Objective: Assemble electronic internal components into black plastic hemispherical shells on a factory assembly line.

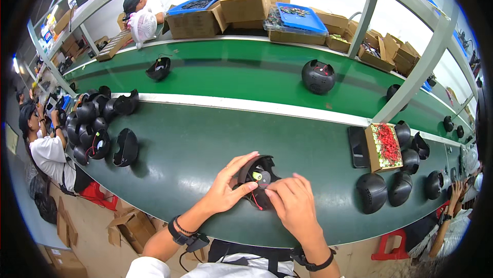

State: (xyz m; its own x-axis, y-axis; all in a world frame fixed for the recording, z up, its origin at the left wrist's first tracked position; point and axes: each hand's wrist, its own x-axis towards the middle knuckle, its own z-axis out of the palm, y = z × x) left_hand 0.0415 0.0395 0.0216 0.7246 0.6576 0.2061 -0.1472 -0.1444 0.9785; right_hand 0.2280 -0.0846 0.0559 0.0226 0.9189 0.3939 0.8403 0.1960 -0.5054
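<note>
A black rounded plastic shell (257,169) lies open side up on the dark green workbench (195,149), near its front edge. Inside it sit a small round part with a yellow-green spot and thin red wires. My left hand (226,188) holds the shell's left rim, thumb and forefinger reaching into it. My right hand (294,203) rests on the shell's lower right side, its fingertips pinched at the small part in the middle. Both wrists wear dark bands.
A pile of black shells (90,126) lies at the bench's left, and one more (126,147) lies beside it. Several finished shells (371,192) and a small box of red parts (385,145) sit right. A green conveyor (246,72) carries shells. Seated people work left and right.
</note>
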